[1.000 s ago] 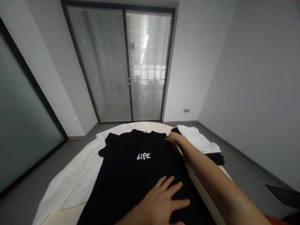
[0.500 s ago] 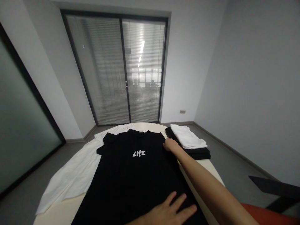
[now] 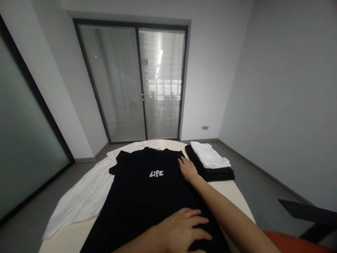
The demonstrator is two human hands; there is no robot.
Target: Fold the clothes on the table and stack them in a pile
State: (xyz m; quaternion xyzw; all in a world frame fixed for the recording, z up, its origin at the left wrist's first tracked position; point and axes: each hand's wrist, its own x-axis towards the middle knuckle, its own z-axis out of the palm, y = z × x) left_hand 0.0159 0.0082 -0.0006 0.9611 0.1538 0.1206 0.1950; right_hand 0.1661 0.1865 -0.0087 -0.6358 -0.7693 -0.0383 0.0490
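Note:
A black T-shirt [image 3: 142,200] with small white lettering on its chest lies spread on the table, its collar toward the far end. My left hand [image 3: 181,226] rests over the lower right part of the shirt, fingers spread. Farther up, my right hand [image 3: 188,169] lies on the shirt's right edge by the sleeve, its fingers stretched out and flat. Neither hand grips the cloth. The right sleeve is partly covered by my right hand and arm.
A white garment [image 3: 81,196] lies under the shirt's left side and hangs toward the table [image 3: 239,200] edge. At the right stands a stack of folded black clothes [image 3: 221,174] with a folded white one [image 3: 209,154] on top. An orange seat [image 3: 286,242] is at lower right.
My right hand has let go of the shirt's right edge and flattened onto it, moving slightly left. My left hand has slid up and left over the cloth.

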